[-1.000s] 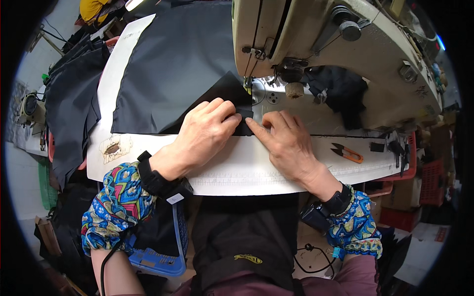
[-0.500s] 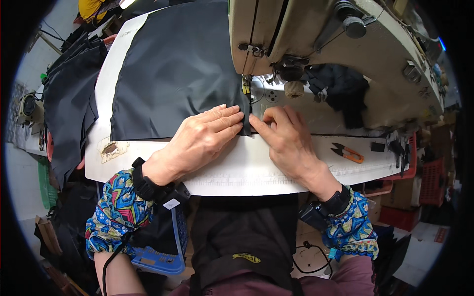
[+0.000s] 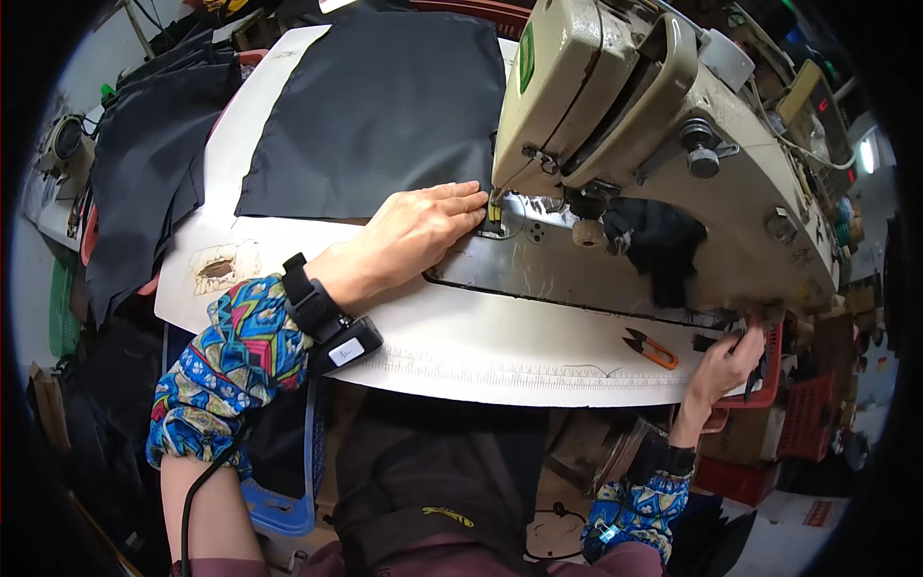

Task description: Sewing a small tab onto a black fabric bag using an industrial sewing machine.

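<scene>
My left hand point(image 3: 423, 234) lies flat, fingers stretched forward, on the lower right corner of a black fabric panel point(image 3: 375, 115). Its fingertips are beside the presser foot point(image 3: 495, 210) of a cream sewing machine point(image 3: 567, 87), where the panel's right edge runs. At the right end of the white table point(image 3: 461, 356), my right hand point(image 3: 726, 363) is curled with its fingers drawn together among small black pieces point(image 3: 755, 370). What its fingers hold, if anything, is hidden. Orange-handled thread snips point(image 3: 652, 348) lie to the left of that hand.
A bunched black cloth point(image 3: 659, 240) sits under the machine arm. At the left, a stack of black fabric panels point(image 3: 149, 163) hangs over the table side. A red basket point(image 3: 769, 380) adjoins the right table end; a blue basket point(image 3: 279, 510) stands below the table.
My right hand has left the fabric edge and moved far right to the small black pieces. The panel has moved farther away, with my left hand following it toward the presser foot.
</scene>
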The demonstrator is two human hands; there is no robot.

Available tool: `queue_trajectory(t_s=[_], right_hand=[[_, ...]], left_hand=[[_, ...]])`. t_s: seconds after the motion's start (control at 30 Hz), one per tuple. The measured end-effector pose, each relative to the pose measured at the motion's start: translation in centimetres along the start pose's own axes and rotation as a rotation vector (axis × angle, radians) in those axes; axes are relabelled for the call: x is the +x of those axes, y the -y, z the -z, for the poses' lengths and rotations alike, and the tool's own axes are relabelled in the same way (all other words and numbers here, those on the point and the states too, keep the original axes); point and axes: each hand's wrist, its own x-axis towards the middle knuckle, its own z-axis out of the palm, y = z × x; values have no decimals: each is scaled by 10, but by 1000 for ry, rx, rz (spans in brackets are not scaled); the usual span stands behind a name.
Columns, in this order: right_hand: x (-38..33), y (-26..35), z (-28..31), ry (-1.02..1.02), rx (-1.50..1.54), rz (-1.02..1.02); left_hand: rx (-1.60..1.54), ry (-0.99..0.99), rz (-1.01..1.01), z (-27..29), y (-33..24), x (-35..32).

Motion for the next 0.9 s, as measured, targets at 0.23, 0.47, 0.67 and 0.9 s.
queue_trajectory(t_s=[0.23, 0.47, 0.67, 0.9], right_hand=[[-36, 0, 6, 430, 40, 4], [-3, -7, 18, 290, 172, -150], [-34, 43, 44, 222, 332, 190], [-48, 84, 27, 430, 482, 157]], left_hand=[[35, -11, 46, -6, 7, 1], [-42, -15, 95, -13, 16, 4], [63, -12, 228, -26, 8, 1], [-170, 127, 130, -2, 43, -12]])
